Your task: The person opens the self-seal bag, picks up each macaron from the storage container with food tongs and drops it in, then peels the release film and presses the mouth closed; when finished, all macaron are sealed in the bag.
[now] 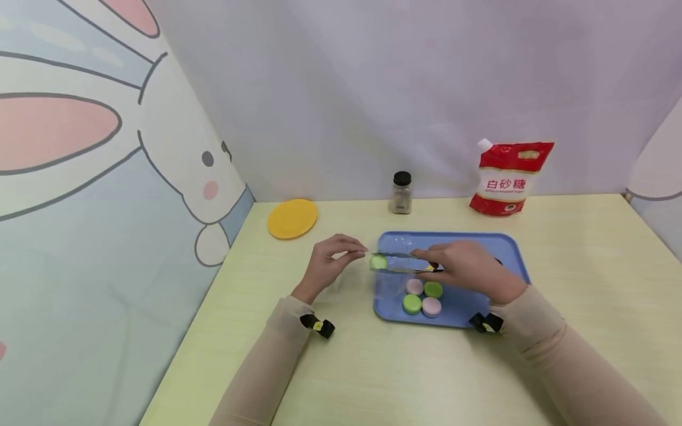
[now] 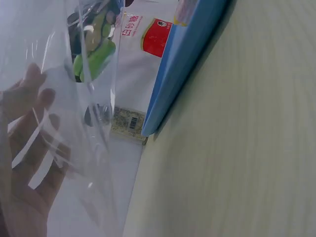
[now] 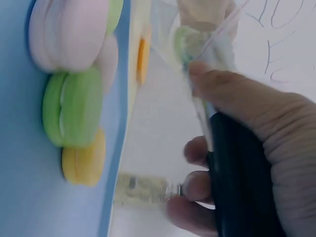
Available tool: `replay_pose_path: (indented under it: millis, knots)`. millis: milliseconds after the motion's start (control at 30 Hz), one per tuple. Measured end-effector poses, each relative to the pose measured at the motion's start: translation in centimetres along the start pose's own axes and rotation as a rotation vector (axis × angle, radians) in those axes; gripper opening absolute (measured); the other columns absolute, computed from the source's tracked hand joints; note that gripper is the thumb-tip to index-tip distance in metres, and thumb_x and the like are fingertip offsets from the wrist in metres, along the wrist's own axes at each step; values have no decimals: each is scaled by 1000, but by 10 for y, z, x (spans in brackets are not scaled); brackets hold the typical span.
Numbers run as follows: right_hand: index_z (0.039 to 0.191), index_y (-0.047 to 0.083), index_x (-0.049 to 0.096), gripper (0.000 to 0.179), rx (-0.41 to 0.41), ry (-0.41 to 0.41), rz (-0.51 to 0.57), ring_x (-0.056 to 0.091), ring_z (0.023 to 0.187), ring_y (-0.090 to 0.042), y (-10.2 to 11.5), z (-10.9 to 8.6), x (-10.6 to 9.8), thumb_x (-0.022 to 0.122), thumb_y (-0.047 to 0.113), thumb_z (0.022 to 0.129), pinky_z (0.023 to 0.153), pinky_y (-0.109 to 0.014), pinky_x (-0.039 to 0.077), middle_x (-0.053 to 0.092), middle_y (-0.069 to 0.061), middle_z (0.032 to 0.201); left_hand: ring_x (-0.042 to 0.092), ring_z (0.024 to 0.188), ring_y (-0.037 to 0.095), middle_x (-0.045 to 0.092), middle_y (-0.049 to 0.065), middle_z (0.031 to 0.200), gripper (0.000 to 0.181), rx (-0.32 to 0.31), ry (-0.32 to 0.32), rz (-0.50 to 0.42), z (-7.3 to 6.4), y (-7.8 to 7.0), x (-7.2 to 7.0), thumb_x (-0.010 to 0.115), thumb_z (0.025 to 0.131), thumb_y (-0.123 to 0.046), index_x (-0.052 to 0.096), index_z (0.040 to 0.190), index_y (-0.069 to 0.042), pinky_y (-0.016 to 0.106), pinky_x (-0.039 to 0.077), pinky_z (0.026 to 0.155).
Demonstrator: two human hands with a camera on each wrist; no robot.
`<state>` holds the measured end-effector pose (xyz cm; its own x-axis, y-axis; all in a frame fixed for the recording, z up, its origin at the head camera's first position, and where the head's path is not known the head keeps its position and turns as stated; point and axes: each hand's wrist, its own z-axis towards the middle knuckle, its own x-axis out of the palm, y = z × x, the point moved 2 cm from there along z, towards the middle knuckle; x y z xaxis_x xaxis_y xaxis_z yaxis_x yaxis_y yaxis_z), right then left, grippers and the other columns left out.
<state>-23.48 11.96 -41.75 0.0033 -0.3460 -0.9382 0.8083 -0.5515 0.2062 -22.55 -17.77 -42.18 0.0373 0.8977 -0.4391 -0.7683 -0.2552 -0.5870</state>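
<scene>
My right hand [image 1: 471, 266] holds a pair of tongs [image 3: 242, 177] with dark handles over the tray. A green macaron [image 1: 378, 262] sits between the tips of the tongs. Fingers and thumb of my left hand [image 1: 334, 260] pinch the edge of a clear plastic bag [image 2: 34, 44]. In the left wrist view the tongs and macaron show through the film. Below the tongs, pink macarons [image 1: 431, 306] and green macarons [image 1: 412, 304] lie on the blue tray [image 1: 453, 238]. A yellow macaron [image 3: 84, 163] lies there too, mostly behind the tongs in the head view.
An orange-yellow plate [image 1: 292, 219] lies at the table's back left. Behind the tray stands a small glass jar [image 1: 402, 198] with a black lid. A red and white sugar pouch [image 1: 506, 183] stands at the back right, near the wall.
</scene>
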Motion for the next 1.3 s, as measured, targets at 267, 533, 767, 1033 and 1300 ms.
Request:
replay_pose_path:
  millis: [267, 533, 767, 1033, 1300]
  knots:
    - [125, 11, 72, 49, -16, 48, 21, 52, 63, 2, 8, 13, -6, 83, 34, 84, 58, -22, 50, 75, 0, 97, 65, 88, 28, 71, 15, 91, 16, 91, -111, 27, -9, 8, 12, 78, 80, 11, 77, 94, 3, 29, 56, 78]
    - [127, 12, 71, 47, 32, 152, 83, 52, 60, 1, 11, 43, -8, 81, 35, 86, 60, -23, 51, 64, 15, 73, 68, 94, 24, 73, 10, 98, 18, 72, -222, 37, -28, 48, 14, 79, 82, 7, 78, 97, -3, 33, 58, 83]
    - [125, 15, 72, 46, 62, 211, 95, 53, 61, -2, 11, 60, -6, 82, 36, 86, 60, -26, 51, 62, 14, 72, 66, 90, 22, 71, 9, 95, 18, 86, -251, 64, -31, 54, 12, 79, 82, 7, 78, 97, -4, 29, 58, 77]
    - [123, 15, 72, 45, 97, 224, 64, 54, 62, -4, 9, 63, -7, 82, 36, 85, 60, -28, 51, 61, 12, 73, 63, 84, 29, 68, 17, 90, 19, 186, -248, 100, -20, 40, 14, 80, 74, 16, 77, 89, 4, 27, 56, 73]
    - [129, 17, 68, 57, 30, 147, -145, 62, 67, -10, 23, 69, 12, 79, 49, 83, 52, -30, 51, 69, 5, 86, 61, 81, 27, 66, 14, 86, 20, 209, -295, 213, -19, 22, 14, 82, 70, 15, 76, 86, 4, 31, 55, 70]
